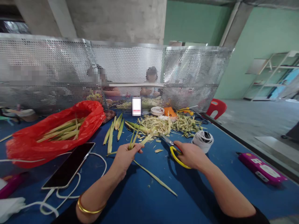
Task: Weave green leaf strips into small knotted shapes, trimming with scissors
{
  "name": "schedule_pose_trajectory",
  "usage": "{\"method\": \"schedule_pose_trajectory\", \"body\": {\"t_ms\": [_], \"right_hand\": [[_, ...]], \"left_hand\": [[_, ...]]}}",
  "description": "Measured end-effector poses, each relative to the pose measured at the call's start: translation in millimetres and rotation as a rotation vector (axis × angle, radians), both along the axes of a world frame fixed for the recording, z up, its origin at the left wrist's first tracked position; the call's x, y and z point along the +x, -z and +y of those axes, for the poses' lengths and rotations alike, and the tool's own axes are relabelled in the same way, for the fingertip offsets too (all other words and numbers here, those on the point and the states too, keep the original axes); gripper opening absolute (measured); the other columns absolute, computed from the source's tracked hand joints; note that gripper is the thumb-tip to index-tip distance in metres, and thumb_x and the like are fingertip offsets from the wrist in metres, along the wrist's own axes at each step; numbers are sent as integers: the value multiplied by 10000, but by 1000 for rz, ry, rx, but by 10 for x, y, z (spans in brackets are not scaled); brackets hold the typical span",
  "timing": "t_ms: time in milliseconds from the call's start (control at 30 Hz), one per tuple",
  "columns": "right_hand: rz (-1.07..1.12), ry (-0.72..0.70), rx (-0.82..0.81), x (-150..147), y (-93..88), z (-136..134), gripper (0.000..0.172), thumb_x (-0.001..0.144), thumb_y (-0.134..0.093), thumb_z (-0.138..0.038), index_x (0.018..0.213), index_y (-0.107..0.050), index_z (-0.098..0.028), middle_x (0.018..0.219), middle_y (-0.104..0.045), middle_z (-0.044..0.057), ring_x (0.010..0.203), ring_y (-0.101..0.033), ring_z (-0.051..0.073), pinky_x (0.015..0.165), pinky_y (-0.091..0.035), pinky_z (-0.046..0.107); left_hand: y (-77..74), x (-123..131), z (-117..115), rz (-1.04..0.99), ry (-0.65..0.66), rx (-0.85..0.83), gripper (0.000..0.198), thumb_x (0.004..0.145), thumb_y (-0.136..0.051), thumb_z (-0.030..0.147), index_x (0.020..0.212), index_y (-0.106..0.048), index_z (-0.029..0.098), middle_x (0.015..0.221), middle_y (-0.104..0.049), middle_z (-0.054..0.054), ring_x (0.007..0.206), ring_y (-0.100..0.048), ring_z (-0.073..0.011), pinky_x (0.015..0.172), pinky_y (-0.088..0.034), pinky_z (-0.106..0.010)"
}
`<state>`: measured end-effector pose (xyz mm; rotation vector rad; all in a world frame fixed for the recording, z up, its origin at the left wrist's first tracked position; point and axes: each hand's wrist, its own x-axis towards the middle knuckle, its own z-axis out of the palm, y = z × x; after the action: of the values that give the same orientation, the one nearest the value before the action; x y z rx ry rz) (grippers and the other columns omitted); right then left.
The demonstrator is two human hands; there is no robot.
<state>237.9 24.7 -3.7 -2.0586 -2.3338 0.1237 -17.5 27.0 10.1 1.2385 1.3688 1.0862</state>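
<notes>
Several pale green leaf strips [146, 139] are pinched in my left hand [125, 158], their ends fanning up and to the right. My right hand [190, 154] grips yellow-handled scissors [168, 140], whose blades point at the pile of leaf scraps [158, 124]. The blades and the held strips are a short way apart. Below my left hand, one long thin strip [155, 177] slants across the blue table [140, 202]. Whole green husk leaves [110, 140] lie just beyond my left hand.
A red plastic bag [30, 146] of long leaves stands at left, behind a phone [70, 166] with white cables. At right are a white roll [203, 141] and a purple power strip [261, 168]. A perforated metal screen [126, 65] closes the back; people sit behind it.
</notes>
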Motion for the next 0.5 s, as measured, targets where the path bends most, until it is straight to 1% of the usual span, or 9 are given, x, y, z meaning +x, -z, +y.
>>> {"method": "schedule_pose_trajectory", "body": {"t_ms": [33,100,167,233,300,367,433,500], "right_hand": [[88,-26,7,-6,7,-1,515,721,-501,-163,1235,-502,-205,994,-676,110,910,-625,260,703,-417,305],[394,-74,-11,-28,25,0,530,705,-502,-153,1232,-496,-203,1006,-664,81,892,-616,231,725,-427,296],[764,-89,-92,-66,39,-5,511,710,-521,-190,1220,-482,-191,884,-645,44,757,-602,195,681,-440,291],[1013,-78,-174,-110,40,-22,517,707,-586,-265,1204,-461,-193,751,-574,-8,647,-550,161,629,-439,281],[1124,-83,-193,-146,32,-49,589,661,-671,-294,1196,-439,-210,729,-512,-35,653,-520,148,629,-430,272],[1147,-108,-204,-171,23,-76,631,635,-712,-282,1194,-425,-231,751,-483,-40,686,-503,144,634,-417,262],[1152,-128,-248,-194,15,-99,604,645,-712,-275,1179,-431,-240,752,-455,-44,668,-470,133,614,-399,252],[1171,-144,-291,-223,7,-120,541,668,-702,-292,1143,-449,-235,725,-421,-50,625,-418,117,582,-373,242]], "left_hand": [[4,-4,5,-20,6,-5,351,634,-691,493,600,-664,145,381,-422,65,368,-226,-56,416,-145,-213],[16,-12,17,-67,0,-9,349,631,-693,488,602,-662,141,378,-406,72,368,-198,-47,416,-134,-214],[28,-18,27,-108,-25,-4,340,633,-691,472,584,-653,138,403,-455,58,365,-190,-41,411,-135,-214],[37,-25,38,-146,-65,9,326,642,-685,453,573,-644,137,468,-537,29,366,-196,-36,404,-140,-214],[45,-36,50,-173,-112,24,305,654,-678,431,574,-640,139,514,-577,13,366,-210,-36,398,-141,-213],[53,-46,62,-180,-150,31,293,664,-673,423,577,-641,146,470,-543,27,363,-204,-41,395,-142,-212],[62,-49,69,-172,-165,31,288,667,-674,427,583,-649,153,399,-472,51,360,-197,-50,396,-153,-213],[71,-43,68,-158,-150,27,290,667,-675,432,581,-654,156,356,-409,68,362,-198,-57,400,-171,-214]]}}
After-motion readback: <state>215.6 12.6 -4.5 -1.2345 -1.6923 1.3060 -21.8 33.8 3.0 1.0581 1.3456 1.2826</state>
